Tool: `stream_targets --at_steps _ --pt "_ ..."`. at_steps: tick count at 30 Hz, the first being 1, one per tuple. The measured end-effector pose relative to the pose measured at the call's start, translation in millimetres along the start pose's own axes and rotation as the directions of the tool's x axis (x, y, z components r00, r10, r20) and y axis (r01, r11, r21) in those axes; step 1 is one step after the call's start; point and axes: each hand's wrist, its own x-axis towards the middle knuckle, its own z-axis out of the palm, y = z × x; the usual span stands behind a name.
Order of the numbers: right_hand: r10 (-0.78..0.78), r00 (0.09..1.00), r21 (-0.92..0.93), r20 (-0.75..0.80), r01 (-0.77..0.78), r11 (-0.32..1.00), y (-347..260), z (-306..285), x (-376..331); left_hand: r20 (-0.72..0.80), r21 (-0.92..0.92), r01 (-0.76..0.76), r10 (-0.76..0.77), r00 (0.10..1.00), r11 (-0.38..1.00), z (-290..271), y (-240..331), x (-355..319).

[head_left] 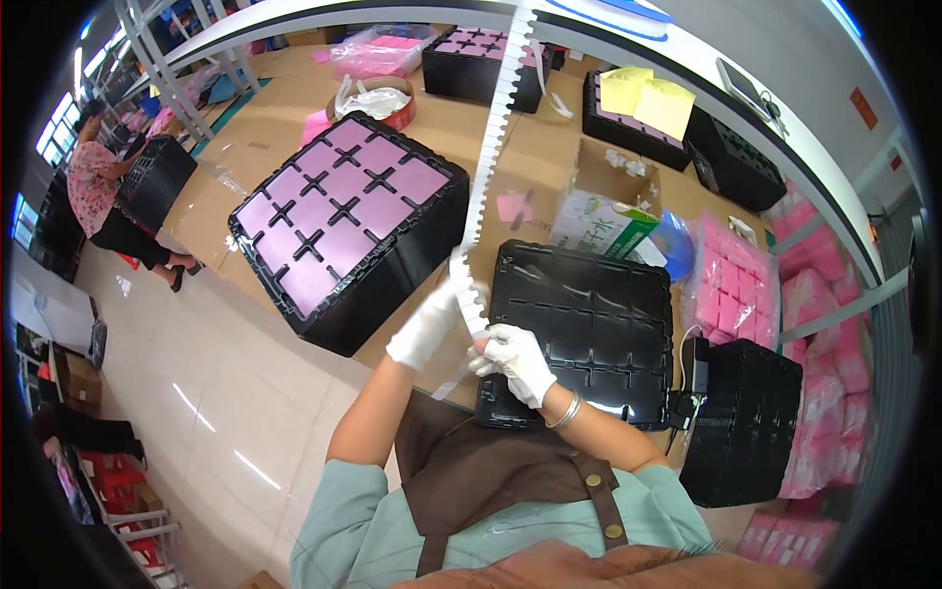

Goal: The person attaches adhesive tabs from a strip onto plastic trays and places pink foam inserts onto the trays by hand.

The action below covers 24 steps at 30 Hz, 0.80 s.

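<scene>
White label strip (pixel 488 187) hangs from up near the shelf rail and runs down to your hands, just above the near edge of the empty black tray (pixel 589 324). Your left hand (pixel 429 324), gloved, is pinched shut on the strip's lower part. Your right hand (pixel 517 361), also gloved, is closed on the tail end just beside it, fingers curled around what looks like a peeled piece; can't tell exactly what's between the fingertips.

Handling, my read: strip is light, thin, floppy, with notched tabs along one edge. It'll twist and swing freely, and likely tears at the notches if you yank. Grip flat between thumb and forefinger, close to the tab you're working, not far up the free length. Gloves cut feel, so keep the pinch firm but short.

The loaded tray stack with pink inserts (pixel 348 221) sits to your left, well apart from the strip. Green and white carton (pixel 599 228) sits behind the empty tray.
</scene>
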Motion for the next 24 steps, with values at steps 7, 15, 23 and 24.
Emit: stream_targets --at_steps 7,15,23,24 --pt "-0.069 0.994 -0.013 -0.080 0.068 0.998 -5 -15 -6 -0.160 0.259 -0.111 0.156 0.975 0.960 39 -21 -36" --pt "-0.547 0.821 -0.484 -0.162 0.417 0.769 -4 -23 -7 -0.365 0.164 -0.255 0.298 0.882 0.953 21 -42 -10" --pt "-0.326 0.941 -0.992 0.094 0.062 -0.105 -82 -106 106 -0.095 0.313 -0.093 0.128 0.987 0.945 25 -72 1" --pt "-0.325 0.941 -0.992 0.096 0.065 -0.105 -82 -103 109 -0.098 0.342 -0.127 0.170 0.981 0.931 24 -79 5"
